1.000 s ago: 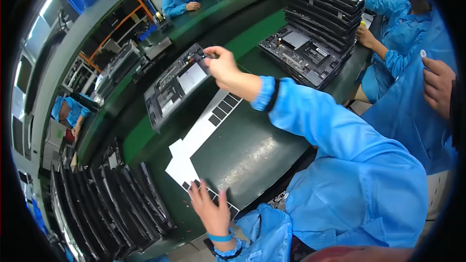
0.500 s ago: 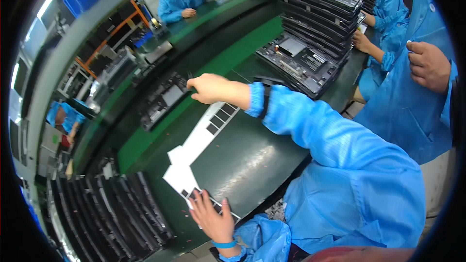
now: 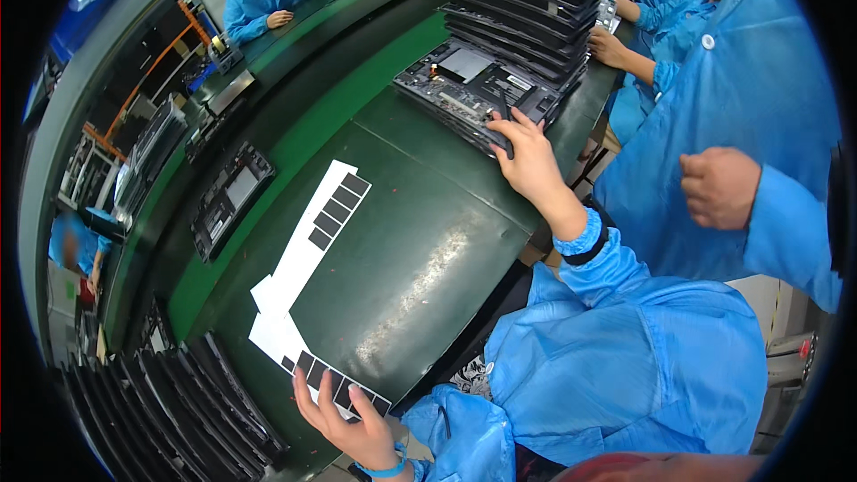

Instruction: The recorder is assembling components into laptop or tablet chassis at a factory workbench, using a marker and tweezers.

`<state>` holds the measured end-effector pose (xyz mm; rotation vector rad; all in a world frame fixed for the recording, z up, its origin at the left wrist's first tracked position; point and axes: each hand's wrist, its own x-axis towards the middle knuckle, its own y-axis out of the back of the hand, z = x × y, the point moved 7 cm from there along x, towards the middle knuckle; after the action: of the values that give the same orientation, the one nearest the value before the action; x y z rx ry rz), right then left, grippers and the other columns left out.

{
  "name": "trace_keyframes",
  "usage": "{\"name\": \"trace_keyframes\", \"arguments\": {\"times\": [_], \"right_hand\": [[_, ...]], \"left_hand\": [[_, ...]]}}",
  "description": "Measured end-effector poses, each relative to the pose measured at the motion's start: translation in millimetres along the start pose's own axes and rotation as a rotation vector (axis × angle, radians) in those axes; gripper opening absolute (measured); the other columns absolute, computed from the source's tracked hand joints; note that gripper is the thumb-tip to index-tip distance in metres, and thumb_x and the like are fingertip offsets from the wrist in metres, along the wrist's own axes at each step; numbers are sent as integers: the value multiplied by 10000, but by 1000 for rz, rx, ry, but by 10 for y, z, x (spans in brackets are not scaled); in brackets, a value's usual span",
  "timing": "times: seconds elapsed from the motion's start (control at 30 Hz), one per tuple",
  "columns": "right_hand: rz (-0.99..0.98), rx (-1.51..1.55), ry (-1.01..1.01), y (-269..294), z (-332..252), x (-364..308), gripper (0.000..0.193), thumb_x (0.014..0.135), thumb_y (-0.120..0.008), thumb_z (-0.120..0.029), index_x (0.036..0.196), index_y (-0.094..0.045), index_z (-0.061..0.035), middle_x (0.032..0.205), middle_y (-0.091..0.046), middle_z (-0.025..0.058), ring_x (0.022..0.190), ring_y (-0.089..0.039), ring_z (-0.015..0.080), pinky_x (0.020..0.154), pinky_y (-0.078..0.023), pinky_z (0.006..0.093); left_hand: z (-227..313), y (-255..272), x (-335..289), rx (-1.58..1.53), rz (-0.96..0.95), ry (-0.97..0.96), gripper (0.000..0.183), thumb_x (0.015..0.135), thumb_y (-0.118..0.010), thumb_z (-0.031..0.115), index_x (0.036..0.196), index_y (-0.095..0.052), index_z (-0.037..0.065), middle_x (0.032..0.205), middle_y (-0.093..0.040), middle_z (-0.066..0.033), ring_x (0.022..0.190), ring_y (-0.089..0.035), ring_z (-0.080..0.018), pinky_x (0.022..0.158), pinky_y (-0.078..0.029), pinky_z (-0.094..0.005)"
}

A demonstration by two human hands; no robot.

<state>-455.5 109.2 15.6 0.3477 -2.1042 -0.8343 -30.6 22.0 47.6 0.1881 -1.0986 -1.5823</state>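
Clearly, none of the lettering is big enough to read: the white label (image 3: 518, 82) on the lowest laptop of the right-hand stack (image 3: 527, 9) is just a small pale block. Two white sticker sheets lie end to end on the dark green table (image 3: 420, 250); the far sheet (image 3: 299, 254) carries four or five black patches in a row, while the near sheet (image 3: 277, 335) has one small patch and a line of larger ones partly hidden by fingers. The left hand (image 3: 348, 419) rests on that near sheet, fingers spread apart. The right hand (image 3: 536, 170), well away from it, bends its fingers at the near edge of the lowest stacked laptop around something dark; I cannot tell whether it is clamped on the laptop's edge or on a separate tool. One single laptop (image 3: 228, 201), opened up, lies at far left, beyond the bright green band (image 3: 393, 58). The stack and the row of upright dark laptop parts (image 3: 170, 411) at near left overlap too much for a sure count. Bare tabletop stretches from the sheets right to the stack and near to the table's edge, where the near sheet's corner lies close.
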Motion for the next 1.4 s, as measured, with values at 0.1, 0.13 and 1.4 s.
{"name": "trace_keyframes", "arguments": {"times": [0.1, 0.13, 1.4], "right_hand": [[56, 14, -16, 78, 2, 3, 378, 740, -712, -14, 1093, -617, -112, 1217, -639, 88, 1243, -502, 368, 1033, -318, 678], [92, 100, -27, 100, -2, 14, 358, 733, -716, -16, 1068, -626, -106, 1185, -649, 102, 1202, -531, 370, 1035, -341, 646], [-715, 930, -186, -411, -689, -240, 336, 869, -653, -42, 1195, -607, 31, 1001, -669, 66, 914, -603, 143, 814, -499, 298]], "left_hand": [[469, 6, 107, -204, -29, -63, 270, 804, -577, 86, 1044, -621, -31, 1353, -496, -226, 1248, -475, -391, 1070, -333, -476], [654, -32, 144, -322, -92, -120, 259, 798, -588, 88, 1026, -629, -28, 1342, -504, -230, 1239, -485, -388, 1055, -354, -471], [-310, -970, 1181, -557, -900, 286, 357, 881, -683, 143, 1155, -620, -78, 985, -690, -90, 863, -616, -113, 790, -500, -261]]}}
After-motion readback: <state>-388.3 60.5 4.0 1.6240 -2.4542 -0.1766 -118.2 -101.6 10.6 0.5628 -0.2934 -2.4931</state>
